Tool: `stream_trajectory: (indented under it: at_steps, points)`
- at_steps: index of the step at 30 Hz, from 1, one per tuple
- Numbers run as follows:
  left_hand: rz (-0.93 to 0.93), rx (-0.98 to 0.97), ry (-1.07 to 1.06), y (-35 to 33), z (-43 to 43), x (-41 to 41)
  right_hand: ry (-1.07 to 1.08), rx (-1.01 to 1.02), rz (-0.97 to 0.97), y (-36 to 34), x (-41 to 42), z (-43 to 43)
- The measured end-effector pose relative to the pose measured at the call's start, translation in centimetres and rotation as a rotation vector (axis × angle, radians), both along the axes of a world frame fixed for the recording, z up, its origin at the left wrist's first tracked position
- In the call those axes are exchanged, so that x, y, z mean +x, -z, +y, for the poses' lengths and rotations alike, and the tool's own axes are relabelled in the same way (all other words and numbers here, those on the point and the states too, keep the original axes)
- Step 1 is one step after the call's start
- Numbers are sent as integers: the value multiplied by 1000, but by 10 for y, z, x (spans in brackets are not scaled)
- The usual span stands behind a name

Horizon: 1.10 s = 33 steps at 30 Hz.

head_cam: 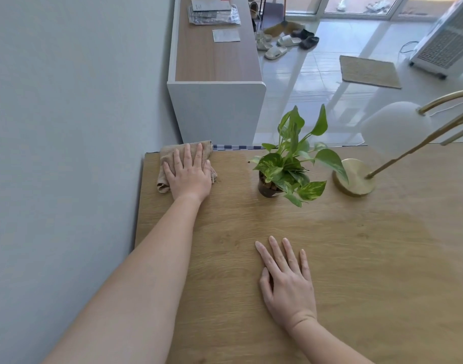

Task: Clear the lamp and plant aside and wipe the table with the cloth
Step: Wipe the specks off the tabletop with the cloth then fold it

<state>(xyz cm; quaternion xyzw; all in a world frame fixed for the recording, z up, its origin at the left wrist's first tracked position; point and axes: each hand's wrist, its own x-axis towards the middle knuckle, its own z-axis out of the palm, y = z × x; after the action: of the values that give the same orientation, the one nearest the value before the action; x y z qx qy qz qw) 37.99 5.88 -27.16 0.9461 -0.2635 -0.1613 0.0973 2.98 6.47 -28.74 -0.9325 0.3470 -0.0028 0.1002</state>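
My left hand (188, 174) lies flat with spread fingers on a crumpled beige cloth (165, 160) at the far left corner of the wooden table (356, 258). My right hand (286, 279) rests palm down on bare wood near the table's middle, holding nothing. A small green plant (290, 158) in a dark pot stands near the far edge. To its right stands a lamp with a round brass base (356, 177), a slanted brass stem and a white globe shade (395, 128).
A grey wall runs along the table's left side. Beyond the far edge stands a white cabinet (217, 109) with papers on its wooden top. On the tiled floor lie slippers (285, 42), a woven mat (369, 71) and a white appliance (445, 40).
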Motion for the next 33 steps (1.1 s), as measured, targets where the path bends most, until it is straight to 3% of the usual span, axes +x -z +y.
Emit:
stream_trajectory:
  at_steps: [23,33]
  points:
    - [-153,2,-95,14,206,-156,29,74,10,-18,3,4]
    - [-129,36,-124,8,277,-250,-119,190,7,-22,-36,7]
